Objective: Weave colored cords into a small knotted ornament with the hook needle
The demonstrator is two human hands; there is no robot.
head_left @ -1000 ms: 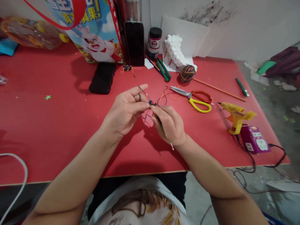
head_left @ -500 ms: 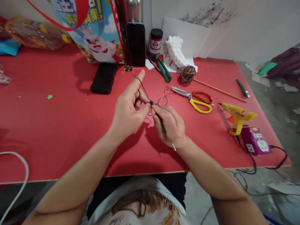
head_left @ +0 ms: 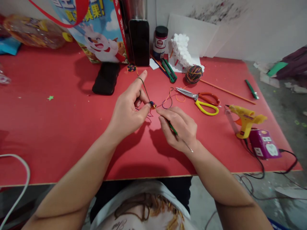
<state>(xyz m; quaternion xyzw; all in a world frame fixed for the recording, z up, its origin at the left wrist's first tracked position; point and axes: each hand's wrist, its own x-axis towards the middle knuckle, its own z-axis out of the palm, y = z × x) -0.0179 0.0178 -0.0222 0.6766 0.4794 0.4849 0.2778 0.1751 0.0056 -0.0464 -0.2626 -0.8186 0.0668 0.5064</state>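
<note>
Between thumb and fingers, my left hand pinches a small multicoloured crochet piece. Dark yarn runs from that piece up over the raised left index finger. My right hand is closed around a crochet hook with a green grip, its back end pointing down toward the wrist. The hook's front tip meets the crochet piece; how it sits in the stitches is too small to tell. Loose orange and purple yarn loops lie just beyond my hands. A ball of variegated yarn rests farther back.
Scissors lie right of my hands on the red table. A yellow glue gun and a purple power block with cables stand at the right. Behind are a green cutter, a jar, phones and a printed bag.
My right hand has moved slightly right, away from my left, and the hook has turned flatter. More of the crochet piece shows between them. The left hand has shifted slightly left.
</note>
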